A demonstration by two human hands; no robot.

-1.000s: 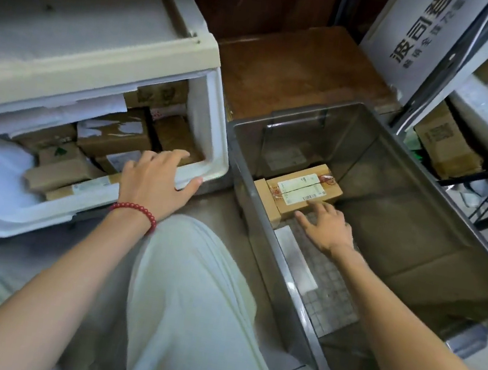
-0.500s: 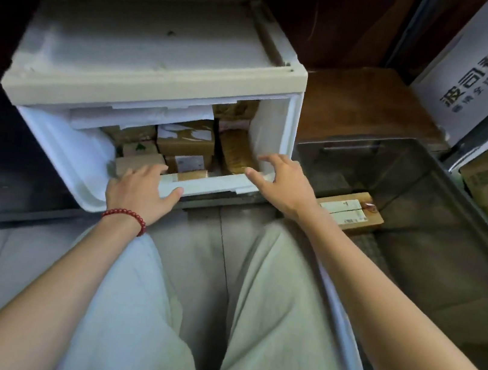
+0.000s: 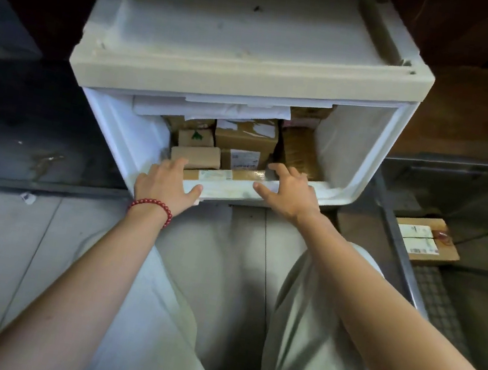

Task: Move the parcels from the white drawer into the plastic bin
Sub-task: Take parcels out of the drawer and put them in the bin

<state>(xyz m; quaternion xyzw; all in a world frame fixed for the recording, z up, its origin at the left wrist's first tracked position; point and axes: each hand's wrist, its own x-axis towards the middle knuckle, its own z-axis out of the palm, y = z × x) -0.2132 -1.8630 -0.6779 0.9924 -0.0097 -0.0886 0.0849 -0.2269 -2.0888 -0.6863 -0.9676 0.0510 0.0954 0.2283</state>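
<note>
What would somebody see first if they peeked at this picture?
The open white drawer in the middle, stuffed with brown parcels. Both hands are at its front rim: the left hand, wearing a red bracelet, holds the rim, and the right hand reaches in with spread fingers. At the right, one parcel lies in the plastic bin.

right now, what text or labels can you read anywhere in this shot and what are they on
Nothing is legible.
Label on the parcel in the plastic bin: print too small to read.
Label on the middle box in the white drawer: blurred.
Strip label on the front parcel: blurred.
</note>
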